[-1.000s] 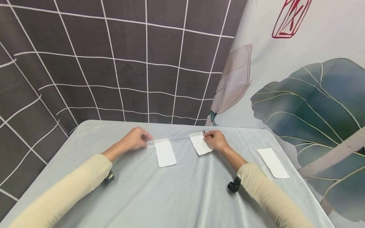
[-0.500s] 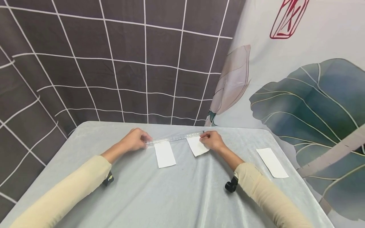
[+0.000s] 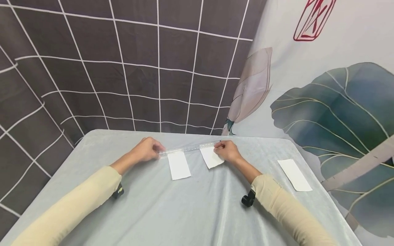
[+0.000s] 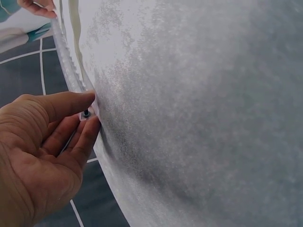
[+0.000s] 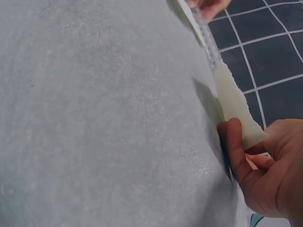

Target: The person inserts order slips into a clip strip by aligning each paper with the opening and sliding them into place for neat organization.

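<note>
Grey cloth (image 3: pixel 178 213); ruler (image 3: pixel 192 148) tight between left fingers (image 4: pixel 80 100), paper (image 3: pixel 210 158) between right (image 5: pixel 235 139)

Near the tabletop's (image 3: pixel 172 212) far edge, a clear, straight ruler (image 3: pixel 192 148) looks glossy plastic, a white, four-sided sheet (image 5: pixel 232 97) matt, ragged-edged paper; the pale grey cover (image 3: pixel 147 201) is softly sheened cloth.

Draped indoor corner (room type unclear): grid hanging (image 3: pixel 176 85), leaf-print hanging (image 3: pixel 351 102), 1 cloth-covered table (image 3: pixel 172 212).

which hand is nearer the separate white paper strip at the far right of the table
Right. The right hand is left of the white paper strip, apart from it; the left hand is farther left, at the left end of the clear ruler.
</note>
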`<action>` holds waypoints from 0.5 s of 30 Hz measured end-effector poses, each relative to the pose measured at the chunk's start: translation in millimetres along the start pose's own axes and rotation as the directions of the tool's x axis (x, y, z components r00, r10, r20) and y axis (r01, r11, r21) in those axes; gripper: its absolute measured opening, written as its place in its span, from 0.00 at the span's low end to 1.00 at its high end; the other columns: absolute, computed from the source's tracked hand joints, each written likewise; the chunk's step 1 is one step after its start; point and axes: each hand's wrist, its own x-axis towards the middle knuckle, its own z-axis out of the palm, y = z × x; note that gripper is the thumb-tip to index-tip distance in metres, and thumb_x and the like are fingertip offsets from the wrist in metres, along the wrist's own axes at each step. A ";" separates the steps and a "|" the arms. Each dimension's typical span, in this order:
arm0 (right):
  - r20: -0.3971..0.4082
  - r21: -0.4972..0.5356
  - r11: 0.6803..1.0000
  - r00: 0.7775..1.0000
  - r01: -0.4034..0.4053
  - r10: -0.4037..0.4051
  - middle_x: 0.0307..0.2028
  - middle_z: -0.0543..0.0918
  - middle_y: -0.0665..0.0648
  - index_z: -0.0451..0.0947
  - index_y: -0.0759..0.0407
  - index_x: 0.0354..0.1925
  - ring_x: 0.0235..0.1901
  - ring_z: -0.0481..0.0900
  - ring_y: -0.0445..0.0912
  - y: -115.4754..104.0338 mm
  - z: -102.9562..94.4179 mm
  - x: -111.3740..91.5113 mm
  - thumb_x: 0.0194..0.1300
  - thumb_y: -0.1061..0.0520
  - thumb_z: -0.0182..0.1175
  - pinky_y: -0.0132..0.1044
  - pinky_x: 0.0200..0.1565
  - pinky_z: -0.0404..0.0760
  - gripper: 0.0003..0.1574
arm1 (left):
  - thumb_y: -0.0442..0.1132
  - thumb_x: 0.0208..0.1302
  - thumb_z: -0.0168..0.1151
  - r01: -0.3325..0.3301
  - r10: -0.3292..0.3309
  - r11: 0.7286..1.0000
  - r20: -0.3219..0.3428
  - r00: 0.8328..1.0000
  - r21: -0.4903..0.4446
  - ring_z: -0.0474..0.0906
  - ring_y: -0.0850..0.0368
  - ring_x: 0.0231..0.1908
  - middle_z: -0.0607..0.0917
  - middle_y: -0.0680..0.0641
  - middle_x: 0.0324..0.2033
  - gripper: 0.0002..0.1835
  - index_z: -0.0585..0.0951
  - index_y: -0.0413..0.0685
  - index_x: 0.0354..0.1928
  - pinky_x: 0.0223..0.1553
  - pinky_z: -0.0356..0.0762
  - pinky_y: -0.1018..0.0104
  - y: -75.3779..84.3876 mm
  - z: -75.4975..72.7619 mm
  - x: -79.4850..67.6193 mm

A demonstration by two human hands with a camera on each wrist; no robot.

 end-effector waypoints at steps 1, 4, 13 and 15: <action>0.002 -0.001 1.000 1.000 -0.002 0.002 0.40 0.92 0.63 0.91 0.70 0.53 0.38 0.83 0.46 0.3 1.0 -0.5 0.73 0.59 0.67 0.32 0.43 0.79 0.17 | 0.25 0.51 0.78 0.000 0.000 1.000 0.003 1.000 0.000 0.88 0.50 0.43 0.97 0.41 0.43 0.21 0.95 0.40 0.50 0.49 0.87 0.56 -0.4 0.2 -0.4; 0.006 0.004 1.000 1.000 -0.010 0.010 0.40 0.92 0.62 0.91 0.69 0.52 0.38 0.82 0.45 1.6 4.9 -1.2 0.74 0.59 0.67 0.32 0.43 0.78 0.16 | 0.25 0.50 0.78 0.001 -0.001 1.000 0.010 1.000 -0.003 0.88 0.50 0.43 0.97 0.41 0.43 0.21 0.95 0.40 0.50 0.49 0.87 0.56 -1.8 0.8 -1.8; -0.017 0.002 1.000 1.000 -0.003 0.003 0.42 0.94 0.62 0.91 0.68 0.51 0.41 0.86 0.48 -0.5 7.4 1.3 0.74 0.58 0.68 0.33 0.46 0.79 0.15 | 0.26 0.50 0.77 -0.006 0.006 1.000 -0.005 1.000 0.004 0.87 0.51 0.42 0.97 0.42 0.41 0.21 0.95 0.40 0.50 0.48 0.85 0.58 -2.1 -1.0 1.5; -0.013 0.003 1.000 1.000 -0.005 0.005 0.42 0.94 0.62 0.91 0.67 0.51 0.41 0.87 0.48 -1.4 7.4 1.5 0.74 0.57 0.68 0.33 0.46 0.80 0.16 | 0.26 0.50 0.77 -0.006 0.006 1.000 -0.006 1.000 0.006 0.87 0.51 0.42 0.97 0.42 0.42 0.21 0.95 0.40 0.50 0.49 0.85 0.57 -1.3 -0.8 2.4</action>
